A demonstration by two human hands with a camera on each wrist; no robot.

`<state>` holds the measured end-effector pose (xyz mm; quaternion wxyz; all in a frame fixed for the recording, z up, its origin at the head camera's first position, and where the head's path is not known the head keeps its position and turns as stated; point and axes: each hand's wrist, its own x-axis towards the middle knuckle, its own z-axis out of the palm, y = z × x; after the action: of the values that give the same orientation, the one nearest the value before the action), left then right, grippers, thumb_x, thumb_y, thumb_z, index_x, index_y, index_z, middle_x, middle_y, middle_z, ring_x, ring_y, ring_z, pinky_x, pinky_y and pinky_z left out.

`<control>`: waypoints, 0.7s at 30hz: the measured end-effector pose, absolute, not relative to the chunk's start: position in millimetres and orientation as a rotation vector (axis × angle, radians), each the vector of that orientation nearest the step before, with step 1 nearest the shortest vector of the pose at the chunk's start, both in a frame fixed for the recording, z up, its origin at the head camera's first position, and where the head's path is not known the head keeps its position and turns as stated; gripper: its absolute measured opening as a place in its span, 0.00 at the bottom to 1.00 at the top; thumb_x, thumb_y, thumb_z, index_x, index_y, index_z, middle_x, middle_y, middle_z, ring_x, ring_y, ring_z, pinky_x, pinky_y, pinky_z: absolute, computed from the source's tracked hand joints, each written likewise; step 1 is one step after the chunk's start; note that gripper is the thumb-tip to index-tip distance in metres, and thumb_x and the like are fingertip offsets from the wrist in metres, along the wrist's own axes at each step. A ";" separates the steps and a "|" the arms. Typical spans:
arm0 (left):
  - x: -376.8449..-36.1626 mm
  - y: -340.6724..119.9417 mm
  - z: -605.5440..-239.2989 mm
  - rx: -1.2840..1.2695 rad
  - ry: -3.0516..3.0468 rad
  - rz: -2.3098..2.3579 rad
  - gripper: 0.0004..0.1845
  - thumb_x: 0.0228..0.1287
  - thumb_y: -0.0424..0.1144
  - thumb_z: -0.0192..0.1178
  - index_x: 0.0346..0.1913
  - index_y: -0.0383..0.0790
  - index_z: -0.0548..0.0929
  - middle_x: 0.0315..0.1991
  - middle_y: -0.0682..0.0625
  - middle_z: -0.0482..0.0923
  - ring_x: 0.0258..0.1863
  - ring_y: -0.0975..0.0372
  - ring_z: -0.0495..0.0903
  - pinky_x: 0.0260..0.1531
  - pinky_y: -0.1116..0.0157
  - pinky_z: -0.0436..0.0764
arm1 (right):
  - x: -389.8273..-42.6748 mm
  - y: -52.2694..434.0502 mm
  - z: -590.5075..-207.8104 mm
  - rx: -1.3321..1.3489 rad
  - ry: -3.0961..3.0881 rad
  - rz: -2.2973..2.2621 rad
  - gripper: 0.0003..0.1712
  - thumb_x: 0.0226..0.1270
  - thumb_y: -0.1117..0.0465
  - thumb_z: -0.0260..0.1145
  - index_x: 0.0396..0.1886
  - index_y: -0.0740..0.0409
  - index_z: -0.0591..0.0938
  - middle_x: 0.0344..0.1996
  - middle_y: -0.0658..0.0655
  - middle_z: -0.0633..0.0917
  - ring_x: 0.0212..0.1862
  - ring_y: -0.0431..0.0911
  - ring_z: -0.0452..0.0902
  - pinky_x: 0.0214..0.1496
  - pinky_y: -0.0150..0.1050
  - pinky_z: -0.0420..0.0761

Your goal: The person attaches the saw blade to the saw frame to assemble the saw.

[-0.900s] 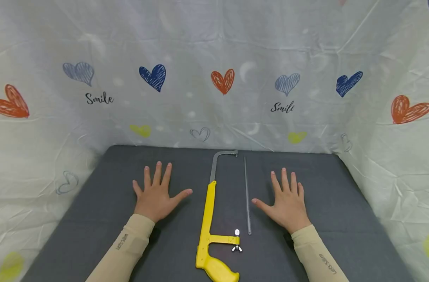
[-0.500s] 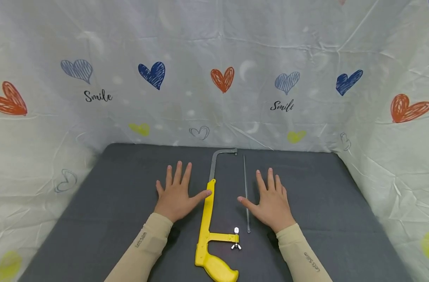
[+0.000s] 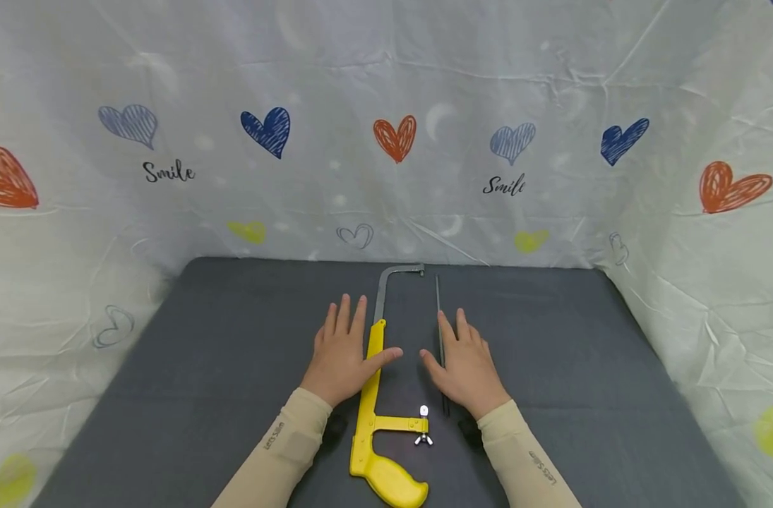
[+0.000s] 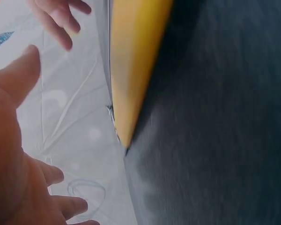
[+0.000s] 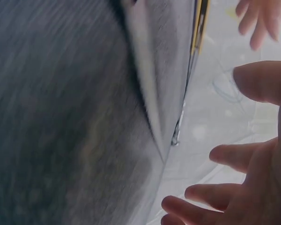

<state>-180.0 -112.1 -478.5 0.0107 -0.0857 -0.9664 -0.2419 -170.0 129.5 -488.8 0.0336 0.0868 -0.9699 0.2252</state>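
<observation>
A hacksaw frame (image 3: pixel 376 381) with a yellow handle and a grey metal front arm lies on the dark cloth, wing nut (image 3: pixel 423 439) near its grip. To its right lies a thin hacksaw blade (image 3: pixel 438 296), partly hidden by my right hand. Above the frame's left side hovers my left hand (image 3: pixel 340 356), fingers spread, its thumb crossing over the yellow part. My right hand (image 3: pixel 469 367) is over the blade, fingers extended and holding nothing. In the left wrist view the yellow frame (image 4: pixel 136 61) appears apart from the fingers; the right wrist view shows the blade (image 5: pixel 145 70) below the hand.
Dark grey cloth (image 3: pixel 234 367) covers the table. A pale curtain (image 3: pixel 335 85) printed with hearts rises behind the table's far edge and along both sides.
Both hands have moved inward: the left one rightward over the saw frame, the right one leftward over the blade. The frame and blade stay in place on the table.
</observation>
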 end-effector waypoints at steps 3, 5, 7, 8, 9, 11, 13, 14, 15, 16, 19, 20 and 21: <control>-180.7 -106.5 -478.8 -0.287 -3.032 -0.802 0.65 0.67 0.76 0.62 0.90 0.41 0.43 0.90 0.36 0.38 0.88 0.35 0.41 0.79 0.27 0.54 | -170.4 125.8 -487.6 0.269 -2.987 0.711 0.48 0.78 0.40 0.67 0.87 0.58 0.62 0.85 0.74 0.58 0.80 0.72 0.65 0.78 0.72 0.67; -181.3 -102.7 -477.7 -0.286 -3.043 -0.876 0.65 0.68 0.73 0.65 0.89 0.38 0.44 0.90 0.36 0.40 0.88 0.35 0.44 0.80 0.28 0.56 | -170.3 124.0 -487.0 0.264 -2.986 0.727 0.48 0.77 0.41 0.68 0.86 0.58 0.64 0.84 0.74 0.60 0.78 0.72 0.67 0.77 0.71 0.70; -182.1 -99.0 -475.4 -0.273 -3.052 -0.978 0.64 0.69 0.70 0.67 0.89 0.36 0.44 0.89 0.35 0.44 0.87 0.35 0.47 0.80 0.30 0.58 | -170.0 122.6 -486.6 0.251 -2.978 0.753 0.47 0.76 0.42 0.70 0.85 0.58 0.67 0.83 0.74 0.63 0.77 0.72 0.69 0.75 0.70 0.73; -182.5 -97.3 -474.3 -0.263 -3.054 -1.027 0.63 0.69 0.68 0.67 0.89 0.35 0.45 0.89 0.34 0.46 0.87 0.34 0.49 0.80 0.31 0.59 | -169.8 122.0 -486.4 0.243 -2.974 0.765 0.46 0.76 0.43 0.71 0.84 0.58 0.68 0.81 0.74 0.66 0.76 0.72 0.70 0.74 0.69 0.75; -183.1 -95.6 -473.0 -0.249 -3.053 -1.080 0.63 0.69 0.67 0.68 0.89 0.35 0.45 0.88 0.34 0.48 0.86 0.34 0.52 0.79 0.31 0.61 | -169.6 121.4 -486.4 0.232 -2.970 0.780 0.45 0.75 0.44 0.71 0.84 0.58 0.69 0.80 0.73 0.68 0.75 0.71 0.72 0.72 0.68 0.76; -183.9 -92.7 -470.8 -0.223 -3.045 -1.158 0.61 0.70 0.64 0.69 0.89 0.34 0.47 0.86 0.32 0.53 0.84 0.33 0.56 0.77 0.32 0.65 | -169.5 120.0 -486.7 0.214 -2.960 0.812 0.43 0.75 0.45 0.72 0.82 0.59 0.71 0.76 0.73 0.73 0.71 0.70 0.75 0.69 0.67 0.80; -184.4 -90.4 -469.1 -0.193 -3.044 -1.202 0.59 0.70 0.62 0.69 0.88 0.35 0.49 0.85 0.31 0.56 0.83 0.34 0.59 0.76 0.33 0.68 | -169.8 118.2 -486.7 0.189 -2.954 0.842 0.42 0.74 0.46 0.72 0.81 0.60 0.73 0.70 0.73 0.78 0.67 0.68 0.79 0.66 0.65 0.82; -184.8 -89.6 -469.2 -0.185 -3.042 -1.207 0.59 0.70 0.61 0.70 0.88 0.34 0.50 0.84 0.30 0.57 0.82 0.34 0.61 0.75 0.33 0.69 | -170.0 117.3 -486.7 0.173 -2.952 0.855 0.41 0.75 0.47 0.72 0.80 0.61 0.73 0.68 0.72 0.79 0.64 0.66 0.80 0.64 0.64 0.83; -185.1 -88.8 -469.0 -0.178 -3.042 -1.217 0.58 0.70 0.60 0.71 0.88 0.33 0.50 0.84 0.30 0.58 0.82 0.35 0.62 0.75 0.34 0.70 | -170.5 116.4 -486.6 0.159 -2.946 0.874 0.40 0.74 0.48 0.73 0.79 0.61 0.74 0.65 0.72 0.81 0.59 0.65 0.82 0.59 0.62 0.85; -185.3 -88.0 -469.2 -0.174 -3.043 -1.220 0.58 0.70 0.59 0.71 0.88 0.33 0.51 0.83 0.30 0.59 0.81 0.35 0.63 0.75 0.34 0.71 | -171.0 115.8 -486.1 0.140 -2.942 0.886 0.40 0.74 0.49 0.73 0.79 0.61 0.75 0.62 0.72 0.82 0.53 0.63 0.84 0.54 0.60 0.86; -185.8 -85.9 -470.4 -0.153 -3.053 -1.225 0.57 0.69 0.56 0.73 0.87 0.33 0.52 0.82 0.30 0.60 0.81 0.36 0.65 0.75 0.36 0.72 | -172.1 115.4 -482.7 0.081 -2.943 0.919 0.38 0.74 0.50 0.73 0.78 0.60 0.76 0.56 0.72 0.82 0.38 0.56 0.81 0.39 0.52 0.84; -185.8 -85.2 -470.8 -0.146 -3.055 -1.224 0.57 0.69 0.55 0.73 0.87 0.33 0.53 0.82 0.30 0.61 0.80 0.36 0.65 0.74 0.36 0.72 | -172.3 115.5 -481.7 0.062 -2.945 0.925 0.38 0.74 0.51 0.73 0.78 0.60 0.76 0.54 0.71 0.82 0.35 0.54 0.79 0.36 0.50 0.82; -185.4 -84.8 -470.9 -0.135 -3.060 -1.218 0.57 0.68 0.54 0.74 0.87 0.32 0.53 0.81 0.29 0.62 0.79 0.36 0.66 0.74 0.36 0.73 | -172.5 115.7 -481.1 0.047 -2.943 0.927 0.38 0.73 0.51 0.74 0.78 0.60 0.76 0.53 0.71 0.82 0.32 0.53 0.77 0.33 0.49 0.80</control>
<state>-185.4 -84.8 -470.9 -0.0771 -0.0408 -0.9255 -0.3685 -172.5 115.7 -481.1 0.0277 0.0154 -0.9534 0.3001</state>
